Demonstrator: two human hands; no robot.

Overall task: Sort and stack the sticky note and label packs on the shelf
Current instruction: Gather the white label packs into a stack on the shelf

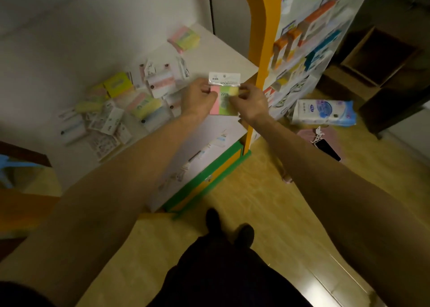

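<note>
Dark trousers [223,272] and two black shoes [230,227] are sitting closest to the lens, standing on the yellowish wood floor [290,213]. Both bare forearms are reaching forward and up from there. Out in front, the left hand [197,98] is pinching the pink edge of a sticky note pack [224,95], fingers curled round it, while the right hand [251,101] is gripping the yellow edge on the other side. So the pack is being held upright between the two hands, white header card on top, just above the front corner of the white shelf [209,51]. Left of the hands, a loose scatter of label packs [104,125] and pastel note packs [144,105] is lying across that shelf, overlapping one another. Farther back, one more pink-and-yellow pack [185,38] is resting alone near the wall. Off to the right, a tissue packet [323,112] and a phone [328,148] are lying on the floor beside the orange shelf post [258,39].
</note>
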